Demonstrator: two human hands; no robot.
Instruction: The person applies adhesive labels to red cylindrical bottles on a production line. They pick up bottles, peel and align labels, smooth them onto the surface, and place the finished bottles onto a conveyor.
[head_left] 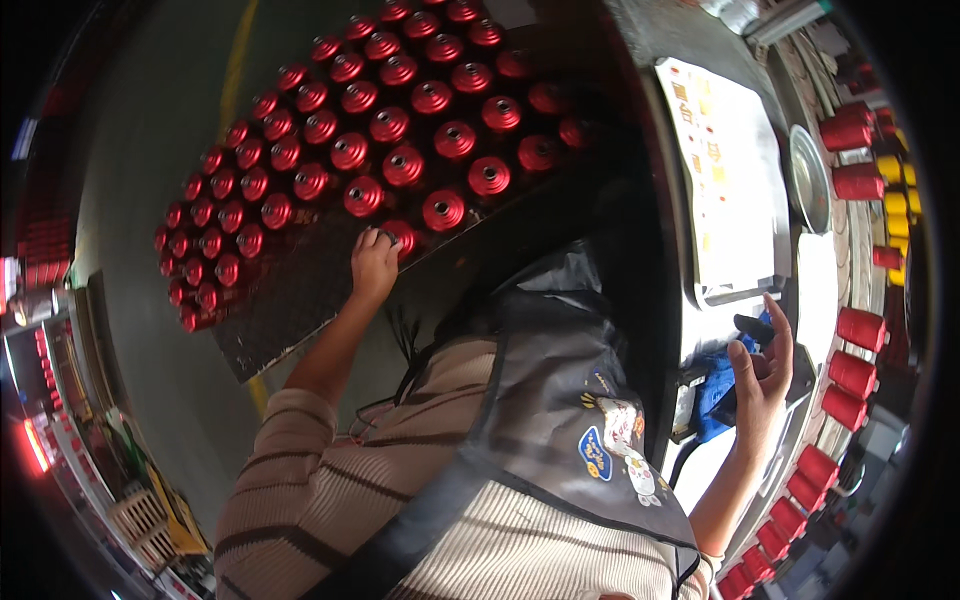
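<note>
My left hand (pixel 373 266) reaches to the near edge of a dark board, fingers closed around the top of a shiny red round metal part (pixel 402 238). Rows of like red parts (pixel 403 164), each with a small knob or stem on top, stand upright on that board (pixel 275 312). Over the worktop at the right, my right hand (pixel 764 378) has thumb and fingers spread apart, and I see nothing held in it. Just past its fingertips lie a small black object (pixel 752 328) and a blue item (pixel 715 395), whose kinds I cannot make out.
A white printed sheet in a tray (pixel 730 180) lies on the right worktop beside a round metal bowl (pixel 808 178). Beyond it, red parts (pixel 853 370) stand in a line along a conveyor, with yellow pieces (pixel 895 205) farther back. A yellow line (pixel 238 60) marks the floor.
</note>
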